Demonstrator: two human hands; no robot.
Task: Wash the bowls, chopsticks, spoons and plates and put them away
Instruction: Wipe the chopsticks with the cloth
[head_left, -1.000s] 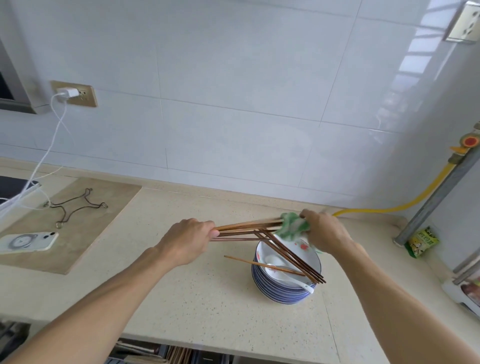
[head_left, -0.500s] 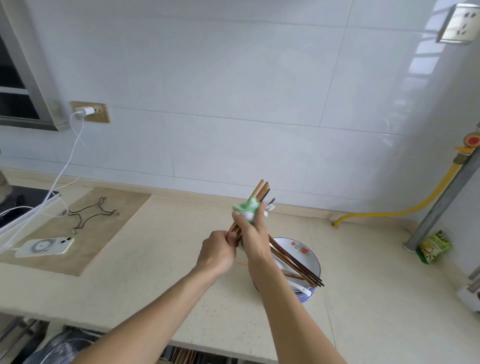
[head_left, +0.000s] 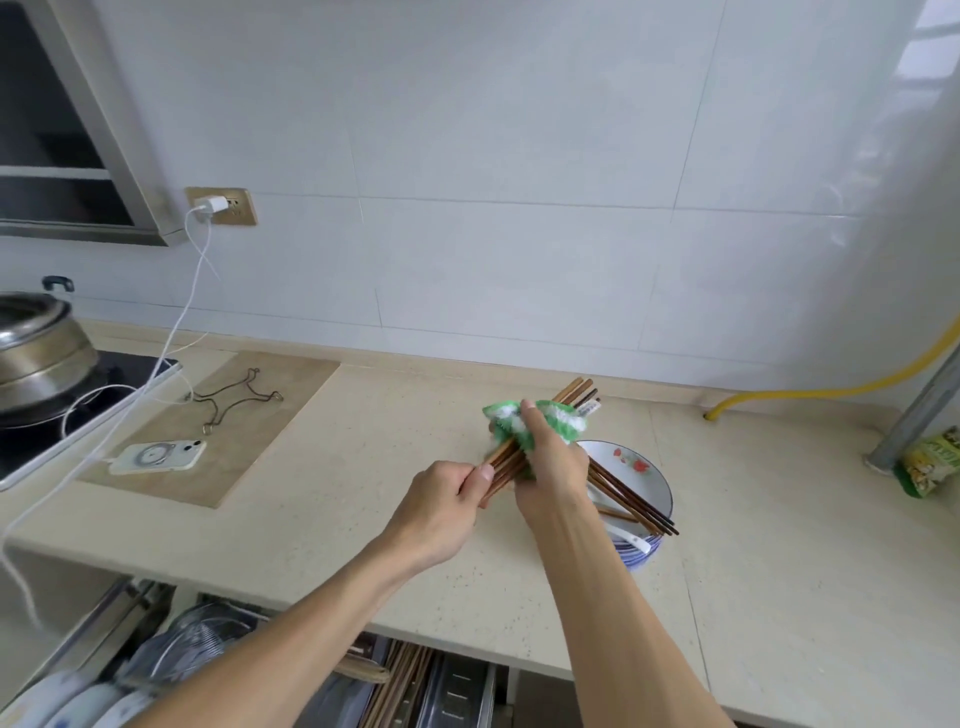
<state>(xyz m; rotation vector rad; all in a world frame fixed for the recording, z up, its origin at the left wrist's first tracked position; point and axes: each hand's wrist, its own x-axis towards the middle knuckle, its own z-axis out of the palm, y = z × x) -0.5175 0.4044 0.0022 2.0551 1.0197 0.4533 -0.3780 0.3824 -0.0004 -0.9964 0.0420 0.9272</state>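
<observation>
Chopsticks (head_left: 569, 396) pinched in left hand (head_left: 441, 501) fingers, right hand (head_left: 550, 467) fingers clutching cloth (head_left: 524, 423) around them

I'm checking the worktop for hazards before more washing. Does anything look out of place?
Yes. A phone lies charging on the counter, its white cable trailing from the wall socket across the hob's edge beside a steel pot. That looks odd so near wet work. No spills or damage show.
</observation>
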